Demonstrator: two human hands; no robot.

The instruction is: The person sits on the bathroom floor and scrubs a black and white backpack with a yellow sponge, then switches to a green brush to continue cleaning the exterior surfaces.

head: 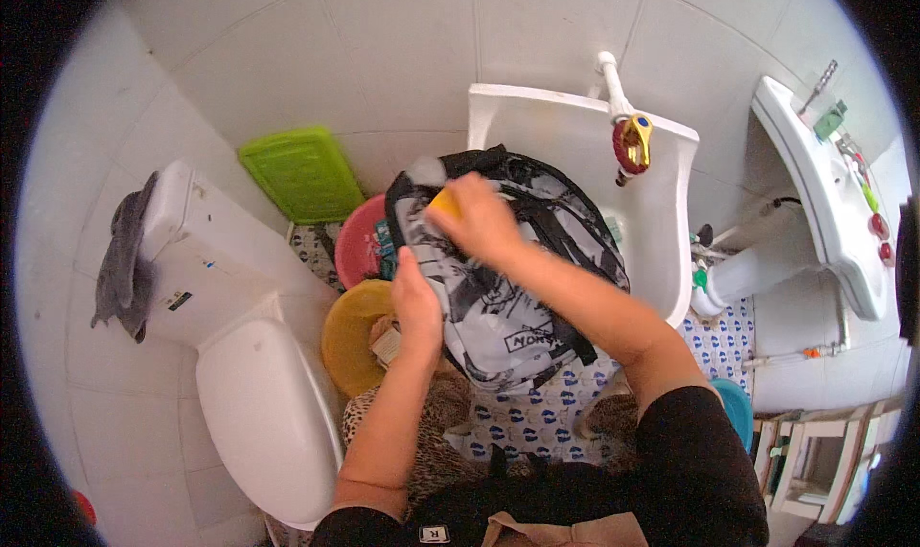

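A black, white and grey patterned backpack [496, 317] rests partly over the edge of a white basin [675, 209]. My right hand [478, 220] is closed on a yellow sponge [447, 203] at the backpack's upper left part; the hand is slightly blurred. Along the backpack's left side lies my left hand [417, 302], its palm against the fabric; whether its fingers grip the edge is hidden. A tap with a red and gold handle [632, 144] hangs over the basin, to the right of the backpack.
On the left stands a white toilet [266, 410] with a grey cloth [129, 259] over its tank. A pink basin [352, 241], a yellow basin [345, 338] and a green plastic board [302, 177] are beside it. A pedestal sink [783, 151] and a blue basin [737, 410] are at right.
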